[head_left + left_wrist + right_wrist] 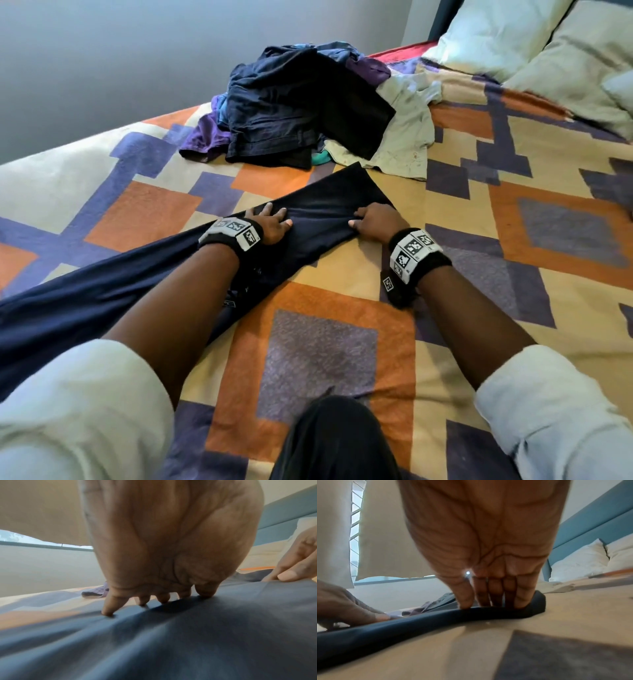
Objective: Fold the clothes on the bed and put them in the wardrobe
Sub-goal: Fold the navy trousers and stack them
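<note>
In the middle of the head view, running from the lower left edge up toward the centre, lies the dark navy garment (318,219), a long narrow strip stretched flat on the patterned bedspread (322,349). It looks already folded lengthwise, so I judge that the folding of this one piece is in progress and not finished: the strip is not yet folded across into a small packet. Above it, in the upper centre of the frame, the pile of clothes (294,109) is unfolded, with dark, purple and pale pieces mixed, so most of the work is left. No wardrobe shows in any view and I see no folded stack, so nothing seems put away yet. The left hand (270,222) lies on the near left edge of the strip; in the left wrist view its fingertips (108,612) are spread and press down on the cloth, holding nothing. The right hand (375,221) is at the right edge of the strip; in the right wrist view its fingers (494,596) are together and curl over the thick folded edge, thumb beside them, gripping it. Both forearms reach forward, nearly parallel. Two pale pillows (534,44) are in the upper right corner.
</note>
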Demonstrator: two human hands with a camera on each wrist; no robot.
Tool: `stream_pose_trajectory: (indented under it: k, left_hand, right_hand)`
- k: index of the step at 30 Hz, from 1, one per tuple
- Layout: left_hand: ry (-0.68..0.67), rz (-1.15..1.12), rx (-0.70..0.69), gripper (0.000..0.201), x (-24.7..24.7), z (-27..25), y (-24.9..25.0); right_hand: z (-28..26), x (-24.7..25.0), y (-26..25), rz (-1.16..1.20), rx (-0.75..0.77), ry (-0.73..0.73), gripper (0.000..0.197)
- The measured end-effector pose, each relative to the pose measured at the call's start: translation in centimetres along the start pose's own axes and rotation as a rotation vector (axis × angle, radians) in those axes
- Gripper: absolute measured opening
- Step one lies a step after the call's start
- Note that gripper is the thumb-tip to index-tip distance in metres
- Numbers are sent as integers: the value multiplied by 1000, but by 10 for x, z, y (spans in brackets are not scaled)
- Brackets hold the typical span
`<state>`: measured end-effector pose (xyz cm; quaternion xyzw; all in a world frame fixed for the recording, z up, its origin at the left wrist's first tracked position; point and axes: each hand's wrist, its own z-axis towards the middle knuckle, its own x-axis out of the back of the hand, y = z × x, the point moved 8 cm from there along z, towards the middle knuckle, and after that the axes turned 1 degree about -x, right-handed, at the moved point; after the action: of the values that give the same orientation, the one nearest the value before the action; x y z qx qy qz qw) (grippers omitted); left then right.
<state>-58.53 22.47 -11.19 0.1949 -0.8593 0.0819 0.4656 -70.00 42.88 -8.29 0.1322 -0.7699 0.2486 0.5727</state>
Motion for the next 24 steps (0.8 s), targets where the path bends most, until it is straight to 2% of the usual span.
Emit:
stream_pose_trajectory:
  k: [3, 5, 7, 9, 10, 12, 16, 18, 21, 24]
  left_hand:
    - [51, 79, -47, 58, 26, -8, 20]
    - [101, 50, -67, 63, 42, -12, 36]
    - [106, 77, -112, 78, 48, -12, 55]
    - [67, 134, -128, 101, 38, -5, 65]
    - [40, 162, -116, 111, 29, -3, 67]
    - [36, 148, -112, 121, 13, 0, 64]
    - [150, 175, -106, 119, 5, -5, 56]
    - [129, 217, -96, 111, -2, -11, 57]
    - [31, 98, -109, 102, -15, -16, 55]
    - [131, -113, -141, 97, 4, -23, 49]
  right_hand:
    - [0, 36, 20, 21, -84, 273, 31]
    - [6, 49, 10, 135, 43, 342, 25]
    - [21, 44, -14, 195, 230, 204, 33]
    - [40, 20, -29, 20, 286, -48, 58]
    - [47, 10, -28, -105, 244, -146, 71]
    - [60, 5, -12, -251, 112, -223, 89]
    - [77, 10, 27, -166, -122, -175, 106]
    - [78, 16, 45, -147, -245, -112, 118]
    - [63, 33, 57, -64, -395, 13, 107]
    - [55, 37, 55, -4, -373, -83, 80]
